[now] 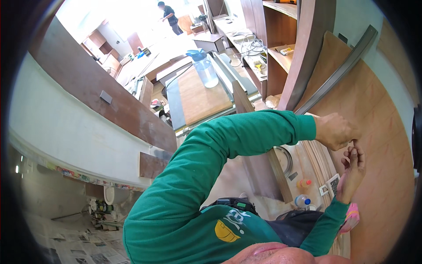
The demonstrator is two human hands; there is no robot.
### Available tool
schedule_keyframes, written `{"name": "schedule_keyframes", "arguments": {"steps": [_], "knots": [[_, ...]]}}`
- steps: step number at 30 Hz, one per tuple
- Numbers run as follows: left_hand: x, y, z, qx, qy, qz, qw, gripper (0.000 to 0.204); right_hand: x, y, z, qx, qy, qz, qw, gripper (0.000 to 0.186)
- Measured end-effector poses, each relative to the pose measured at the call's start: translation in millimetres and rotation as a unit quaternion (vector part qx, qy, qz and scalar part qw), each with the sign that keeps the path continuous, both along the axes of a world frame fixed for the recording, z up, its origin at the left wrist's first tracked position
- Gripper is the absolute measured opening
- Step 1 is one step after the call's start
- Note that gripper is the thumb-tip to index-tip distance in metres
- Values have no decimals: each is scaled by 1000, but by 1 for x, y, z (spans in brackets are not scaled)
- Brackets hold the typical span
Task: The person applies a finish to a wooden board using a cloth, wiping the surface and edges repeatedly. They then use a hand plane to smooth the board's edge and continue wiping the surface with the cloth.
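Note:
My left arm, in a green sleeve, reaches across to the right. My left hand [336, 131] is closed, its fingertips pinched together. Just below it, my right hand [353, 167] is raised with its fingers bent in towards the thumb. The fingertips of both hands nearly meet; whatever small thing may be between them is too small to make out. Both hands are in front of a large wood-grain panel [382, 127] standing along the right side. A long dark grey strip [340, 70] leans against that panel, above my left hand.
A blue-lidded water jug [204, 70] stands on a worktable [176, 105]. Below my arm are wooden strips [320, 158], a bottle with a blue cap [302, 201] and a red-capped bottle [303, 183]. Cables [254, 46] lie on a shelf. Another person [169, 18] stands far off.

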State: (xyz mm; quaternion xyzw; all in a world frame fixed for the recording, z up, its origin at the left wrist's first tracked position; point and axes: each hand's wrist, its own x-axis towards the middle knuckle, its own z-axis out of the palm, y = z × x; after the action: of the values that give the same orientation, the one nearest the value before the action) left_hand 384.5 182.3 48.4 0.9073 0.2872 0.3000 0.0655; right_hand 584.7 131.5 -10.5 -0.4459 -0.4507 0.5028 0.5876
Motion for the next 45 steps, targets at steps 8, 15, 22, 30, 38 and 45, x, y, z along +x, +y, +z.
{"name": "schedule_keyframes", "arguments": {"steps": [8,15,22,30,38,45], "knots": [[2,-8,6,11,-44,-16,999,26,6,2,-9,5,4,13,1000,37],[2,-7,5,19,-55,-13,998,18,2,-3,-19,4,-62,66,996,41],[3,6,-8,36,-41,7,998,15,-13,-17,2,37,-101,50,993,45],[15,3,-12,8,-43,27,999,19,-11,-18,-1,47,-161,53,984,47],[16,0,-13,-13,-30,54,998,23,-10,-33,3,61,-192,51,978,50],[-14,17,-9,-73,-29,101,992,29,-17,-41,16,77,-222,30,971,52]]}}
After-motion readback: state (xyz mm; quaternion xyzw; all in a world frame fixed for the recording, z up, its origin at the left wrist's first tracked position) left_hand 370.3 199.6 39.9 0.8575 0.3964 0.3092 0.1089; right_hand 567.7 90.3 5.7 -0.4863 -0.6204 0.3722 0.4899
